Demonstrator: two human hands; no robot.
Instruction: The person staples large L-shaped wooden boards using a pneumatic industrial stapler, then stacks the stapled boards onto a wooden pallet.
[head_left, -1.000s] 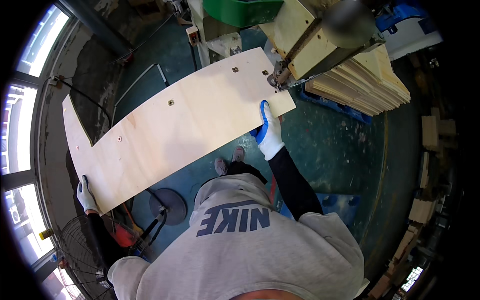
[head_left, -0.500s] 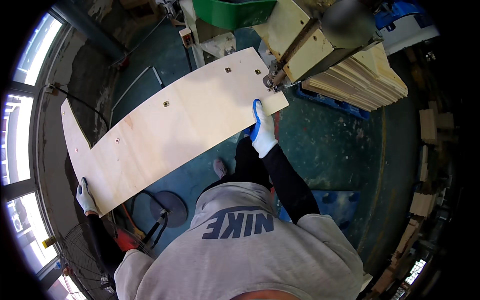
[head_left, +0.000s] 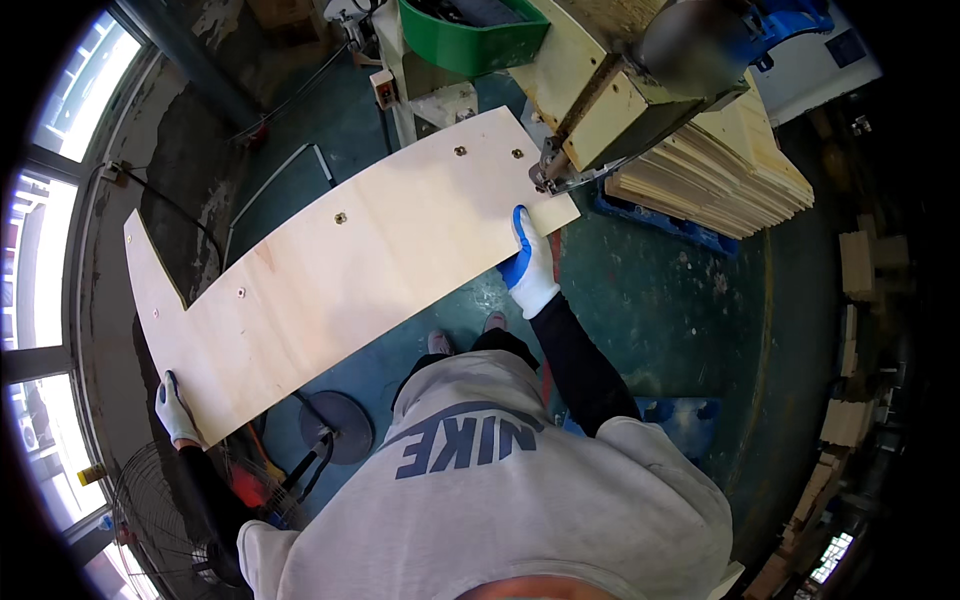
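**Plywood panel [head_left: 370,250] held beneath the working head [head_left: 550,170] of the machine [head_left: 640,110]**

The long, curved panel is held out to the left of the machine, with its right end set below the working head; whether the two are touching cannot be told. At the end farthest from the machine, the panel is gripped near its lower corner by the gloved left hand [head_left: 177,408], the thumb laid on top and the fingers hidden beneath. Just beside the machine, the near edge is pinched by the right hand [head_left: 532,268], gloved in white and blue, its thumb pressed on the upper face and its fingers mostly concealed underneath.

An angled notch is cut into the panel at the end away from the machine, and small metal fittings [head_left: 340,218] are spaced across its face. A green bin [head_left: 475,45], in which dark items are held, is seen beside the machine, on its left. To the right of the machine, boards [head_left: 715,180] are stacked on a blue pallet [head_left: 670,222]. Well apart from the machine, toward the lower left, a round dark base [head_left: 337,428] and a wire-caged fan [head_left: 150,500] are seen.
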